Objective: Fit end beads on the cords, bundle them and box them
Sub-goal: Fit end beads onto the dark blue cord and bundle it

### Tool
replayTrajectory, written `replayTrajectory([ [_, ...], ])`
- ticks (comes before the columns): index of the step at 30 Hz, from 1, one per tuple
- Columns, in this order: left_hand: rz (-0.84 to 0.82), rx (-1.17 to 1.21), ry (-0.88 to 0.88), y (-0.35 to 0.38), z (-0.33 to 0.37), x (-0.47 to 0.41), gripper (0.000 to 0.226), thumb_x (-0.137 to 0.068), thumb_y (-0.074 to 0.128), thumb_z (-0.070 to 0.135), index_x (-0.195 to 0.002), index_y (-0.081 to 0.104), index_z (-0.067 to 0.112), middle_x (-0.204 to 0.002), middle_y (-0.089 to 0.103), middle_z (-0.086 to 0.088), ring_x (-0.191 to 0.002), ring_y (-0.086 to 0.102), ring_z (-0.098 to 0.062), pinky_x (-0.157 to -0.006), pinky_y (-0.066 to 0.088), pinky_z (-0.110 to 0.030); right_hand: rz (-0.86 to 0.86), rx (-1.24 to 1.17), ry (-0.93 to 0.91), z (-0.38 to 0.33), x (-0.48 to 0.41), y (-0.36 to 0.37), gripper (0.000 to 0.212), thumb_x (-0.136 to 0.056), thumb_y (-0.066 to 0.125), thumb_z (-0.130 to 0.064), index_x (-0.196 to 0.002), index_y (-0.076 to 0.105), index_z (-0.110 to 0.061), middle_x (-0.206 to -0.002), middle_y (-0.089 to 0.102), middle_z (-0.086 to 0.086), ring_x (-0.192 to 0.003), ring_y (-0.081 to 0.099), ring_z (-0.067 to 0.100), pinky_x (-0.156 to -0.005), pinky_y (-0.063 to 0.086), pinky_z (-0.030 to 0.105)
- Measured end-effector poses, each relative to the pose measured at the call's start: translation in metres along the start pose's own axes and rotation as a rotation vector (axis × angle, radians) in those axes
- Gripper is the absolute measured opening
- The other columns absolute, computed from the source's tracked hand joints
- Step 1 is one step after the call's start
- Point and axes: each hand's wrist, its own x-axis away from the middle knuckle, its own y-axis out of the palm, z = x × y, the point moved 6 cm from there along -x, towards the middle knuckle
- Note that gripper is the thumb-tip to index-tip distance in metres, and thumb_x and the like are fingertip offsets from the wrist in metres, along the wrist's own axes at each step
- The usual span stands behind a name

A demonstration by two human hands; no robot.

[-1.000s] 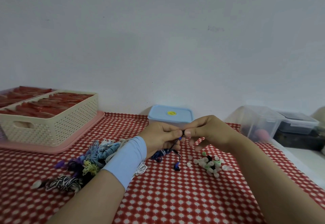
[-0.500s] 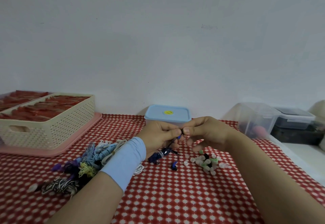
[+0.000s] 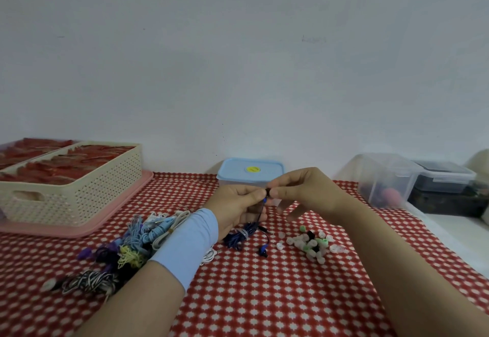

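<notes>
On the red-checked worktop (image 3: pixel 251 297), a cream basket (image 3: pixel 79 193) stands far left and a blue-lidded box (image 3: pixel 250 171) sits just behind the hands. A heap of cords (image 3: pixel 137 241) waits near the left forearm.

The left hand (image 3: pixel 238 204) is curled round a dark blue cord (image 3: pixel 239 236), thumb and forefinger pinching its tip. The rest of the cord trails down to a loose coil on the cloth. The right hand (image 3: pixel 304 191) pinches a black bead (image 3: pixel 268 192) against that tip, its other fingers loosely spread.

This looks like the fitting step. It would go best with the left grip close to the cord's end so the end cannot buckle. The bead's hole should line up squarely, then be pushed on with a slight twist.

The loose end beads (image 3: pixel 311 244) lie near the right wrist, where a stray sweep could scatter them.
</notes>
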Motion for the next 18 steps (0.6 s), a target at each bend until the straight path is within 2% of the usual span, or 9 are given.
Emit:
replayTrajectory([
  [5,0.008,-0.021,-0.019,-0.0018,-0.0001,0.0000,0.015,-0.092,0.066,0.014,-0.100,0.072,0.003,-0.092,0.076,-0.012,-0.071,0.069,-0.013,-0.064,0.057,-0.026,0.060,0.104,-0.039,-0.0042,-0.0030,-0.0002,0.016,-0.083,0.081,-0.005,-0.098,0.078,-0.011,-0.086,0.076,0.010,-0.070,0.073,0.026,-0.061,0.063,0.038],
  [8,0.017,-0.019,-0.035,-0.0031,-0.0003,0.0002,0.014,-0.091,0.068,0.015,-0.097,0.073,0.003,-0.094,0.075,-0.015,-0.076,0.069,-0.015,-0.064,0.058,-0.027,0.083,0.155,-0.076,-0.0069,-0.0053,0.0014,0.010,-0.084,0.080,-0.003,-0.092,0.081,-0.010,-0.082,0.077,0.010,-0.066,0.072,0.026,-0.060,0.062,0.036],
  [12,0.010,0.001,-0.046,-0.0021,0.0003,0.0011,0.016,-0.092,0.066,0.014,-0.100,0.072,0.002,-0.096,0.075,-0.016,-0.072,0.069,-0.014,-0.065,0.058,-0.026,0.107,0.201,-0.097,-0.0062,-0.0060,0.0011,0.009,-0.085,0.080,-0.006,-0.089,0.081,-0.013,-0.080,0.077,0.006,-0.064,0.072,0.027,-0.062,0.064,0.042],
  [14,0.003,-0.023,-0.051,-0.0014,-0.0001,0.0014,0.019,-0.092,0.066,0.015,-0.103,0.071,0.000,-0.102,0.074,-0.018,-0.076,0.069,-0.015,-0.067,0.058,-0.027,0.104,0.220,-0.104,-0.0057,-0.0054,0.0017,0.014,-0.084,0.081,-0.008,-0.092,0.080,-0.019,-0.081,0.077,0.002,-0.064,0.072,0.025,-0.061,0.064,0.040],
  [18,-0.005,0.008,-0.102,0.0005,-0.0031,0.0019,0.019,-0.093,0.065,0.015,-0.102,0.070,-0.001,-0.088,0.076,-0.011,-0.068,0.070,-0.013,-0.062,0.058,-0.025,0.087,0.268,-0.134,-0.0079,-0.0042,0.0031,0.009,-0.085,0.079,-0.008,-0.089,0.083,-0.015,-0.079,0.078,0.005,-0.063,0.069,0.021,-0.061,0.062,0.033],
])
